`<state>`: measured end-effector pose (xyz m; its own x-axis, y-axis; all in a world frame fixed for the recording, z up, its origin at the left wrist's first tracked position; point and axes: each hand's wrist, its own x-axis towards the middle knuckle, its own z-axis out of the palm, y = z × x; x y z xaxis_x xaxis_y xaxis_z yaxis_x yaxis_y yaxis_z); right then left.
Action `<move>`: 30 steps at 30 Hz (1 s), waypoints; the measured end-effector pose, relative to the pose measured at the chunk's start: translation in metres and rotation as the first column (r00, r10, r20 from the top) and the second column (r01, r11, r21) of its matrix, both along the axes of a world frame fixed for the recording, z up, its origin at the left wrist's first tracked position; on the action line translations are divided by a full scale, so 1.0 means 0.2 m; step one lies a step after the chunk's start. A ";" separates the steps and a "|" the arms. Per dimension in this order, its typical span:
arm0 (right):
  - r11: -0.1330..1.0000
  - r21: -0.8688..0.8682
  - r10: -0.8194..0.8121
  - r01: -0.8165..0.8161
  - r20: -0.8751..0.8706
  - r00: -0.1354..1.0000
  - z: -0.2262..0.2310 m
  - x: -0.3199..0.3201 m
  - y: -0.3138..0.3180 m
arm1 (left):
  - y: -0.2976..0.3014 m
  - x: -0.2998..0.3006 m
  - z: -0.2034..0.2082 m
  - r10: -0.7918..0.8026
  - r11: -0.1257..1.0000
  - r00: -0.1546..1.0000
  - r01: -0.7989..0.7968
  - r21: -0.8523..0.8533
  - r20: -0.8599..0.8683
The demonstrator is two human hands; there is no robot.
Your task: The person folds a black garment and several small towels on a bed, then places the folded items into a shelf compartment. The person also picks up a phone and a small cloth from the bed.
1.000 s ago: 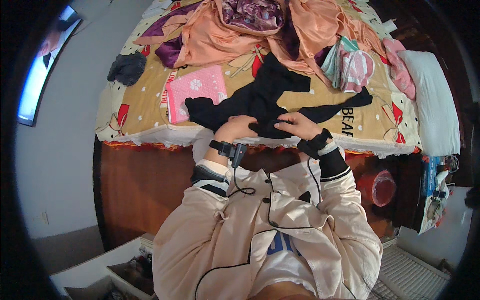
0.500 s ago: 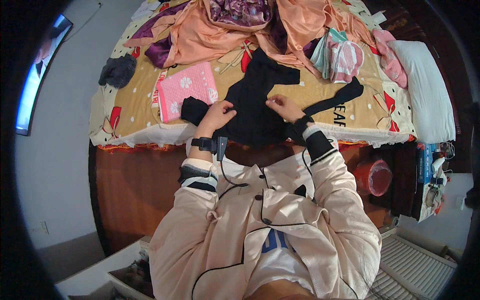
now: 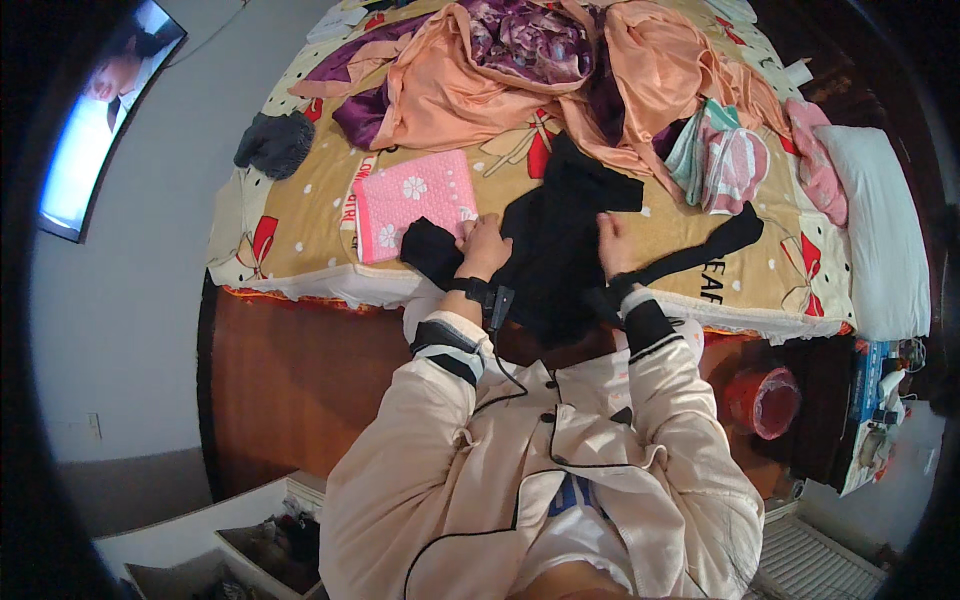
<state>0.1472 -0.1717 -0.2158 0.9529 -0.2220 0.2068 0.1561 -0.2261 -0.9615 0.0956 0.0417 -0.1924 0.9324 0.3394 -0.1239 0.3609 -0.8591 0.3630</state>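
A black garment (image 3: 555, 250) lies spread along the near edge of the bed, with long narrow sleeve-like parts. One such part stretches out to the right and another is bunched on the left. My left hand (image 3: 484, 247) is on the garment's left side beside the bunched part, its fingers curled onto the black cloth. At the right side, by the base of the long sleeve, is my right hand (image 3: 614, 246), seen edge-on. Its fingers are blurred, so their grip is unclear. Touching the bunched part is a folded pink towel (image 3: 415, 200) with white flowers.
Peach and purple satin bedding (image 3: 450, 95) is heaped at the far side. A dark grey fuzzy item (image 3: 275, 143) lies left; striped cloths (image 3: 735, 165) and a white pillow (image 3: 875, 230) lie right. A red bin (image 3: 764, 402) stands on the floor. An open drawer (image 3: 240, 540) is lower left.
The whole view has shifted, so the bed appears farther right and lower. My left hand has moved closer to the bunched sleeve and pink towel. My right hand has turned edge-on.
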 end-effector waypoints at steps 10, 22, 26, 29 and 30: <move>0.942 0.194 0.334 -0.272 -0.605 0.723 -0.03 -0.10 -0.45 | 0.21 -0.04 0.12 -0.063 0.972 0.993 0.038 -0.233 -0.102; 0.946 -0.105 0.255 -0.306 -0.341 0.905 -0.01 0.22 -0.05 | 0.03 0.08 0.12 -0.128 0.990 0.988 0.122 -0.074 -0.082; 0.854 -0.338 0.278 -0.396 -0.348 0.896 0.00 0.26 0.06 | -0.02 0.17 0.04 -0.021 0.999 1.000 0.020 -0.047 -0.017; 0.871 -0.272 0.298 -0.410 -0.370 0.880 -0.01 0.26 0.09 | -0.01 0.18 0.01 0.060 0.978 0.998 -0.061 -0.201 -0.012; 0.918 -0.168 0.302 -0.360 -0.294 0.907 -0.01 0.26 0.08 | 0.00 0.18 0.01 0.076 0.957 0.996 -0.085 -0.276 -0.045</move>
<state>0.1998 -0.1566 -0.2176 0.9894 0.1370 -0.0483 0.0121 -0.4089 -0.9125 0.1317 0.0409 -0.1907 0.8972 0.3612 -0.2541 0.4407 -0.6940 0.5694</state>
